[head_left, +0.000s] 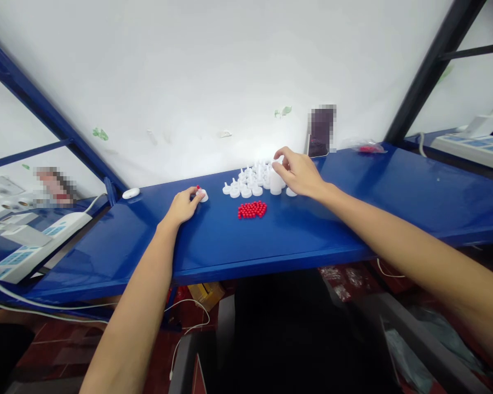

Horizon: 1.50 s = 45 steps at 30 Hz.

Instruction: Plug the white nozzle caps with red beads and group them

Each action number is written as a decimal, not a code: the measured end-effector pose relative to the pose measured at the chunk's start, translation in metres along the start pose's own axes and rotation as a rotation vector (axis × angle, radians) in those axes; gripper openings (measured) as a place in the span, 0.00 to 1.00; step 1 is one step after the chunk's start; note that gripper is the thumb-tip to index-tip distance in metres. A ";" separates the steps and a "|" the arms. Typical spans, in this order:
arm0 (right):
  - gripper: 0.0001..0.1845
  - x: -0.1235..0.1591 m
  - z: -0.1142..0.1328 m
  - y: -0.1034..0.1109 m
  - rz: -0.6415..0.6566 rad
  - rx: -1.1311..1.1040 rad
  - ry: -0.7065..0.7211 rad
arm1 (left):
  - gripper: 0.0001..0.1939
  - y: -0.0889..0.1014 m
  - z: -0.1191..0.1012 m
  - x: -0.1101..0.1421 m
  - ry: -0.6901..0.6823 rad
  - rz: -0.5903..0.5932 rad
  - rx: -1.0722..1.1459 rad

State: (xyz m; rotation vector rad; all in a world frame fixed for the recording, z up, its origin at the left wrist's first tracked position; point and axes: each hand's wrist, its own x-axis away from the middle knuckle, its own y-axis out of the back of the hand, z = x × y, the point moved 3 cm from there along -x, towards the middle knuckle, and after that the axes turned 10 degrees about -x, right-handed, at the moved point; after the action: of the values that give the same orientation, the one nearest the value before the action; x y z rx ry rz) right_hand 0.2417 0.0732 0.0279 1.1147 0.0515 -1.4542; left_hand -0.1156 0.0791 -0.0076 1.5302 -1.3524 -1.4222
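Left hand [184, 206] pinched white nozzle cap [204, 196] with red tip between thumb and fingers, on left part of blue table [213, 246]. Right hand [299, 171] curved thumb and fingers at top of upright white bottle [275, 184]; whether pressed closed on it, could not tell. Bottle stood just beside cluster of white nozzle caps [245, 189], at cluster's right. Red caps [252, 210] lay grouped nearer table's front edge, between both hands.
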 end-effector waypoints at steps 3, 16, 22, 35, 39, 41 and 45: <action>0.14 0.000 0.000 -0.001 0.010 0.010 -0.012 | 0.26 -0.003 0.000 -0.001 0.019 -0.006 -0.024; 0.07 -0.004 -0.005 -0.002 -0.067 0.001 0.013 | 0.16 0.024 -0.045 0.015 -0.143 -0.387 0.162; 0.07 -0.004 0.007 0.003 -0.206 -0.121 0.141 | 0.14 -0.006 -0.098 0.023 -0.440 0.151 0.179; 0.07 0.008 0.040 -0.007 -0.144 -0.200 0.239 | 0.10 -0.016 -0.097 0.021 -0.448 0.171 0.192; 0.07 0.018 0.055 -0.020 -0.024 -0.257 0.399 | 0.11 -0.012 -0.098 0.022 -0.406 0.098 0.265; 0.07 0.022 0.058 -0.026 0.066 -0.272 0.438 | 0.12 -0.009 -0.098 0.022 -0.355 0.022 0.322; 0.10 0.025 0.053 -0.038 0.199 -0.240 0.324 | 0.15 -0.008 -0.097 0.020 -0.293 -0.012 0.430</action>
State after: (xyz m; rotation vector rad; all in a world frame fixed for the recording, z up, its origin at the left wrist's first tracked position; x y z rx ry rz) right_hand 0.1865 0.0316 0.0186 1.1123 0.3262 -1.0511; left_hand -0.0226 0.0446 -0.0005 1.6354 -1.9279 -1.4704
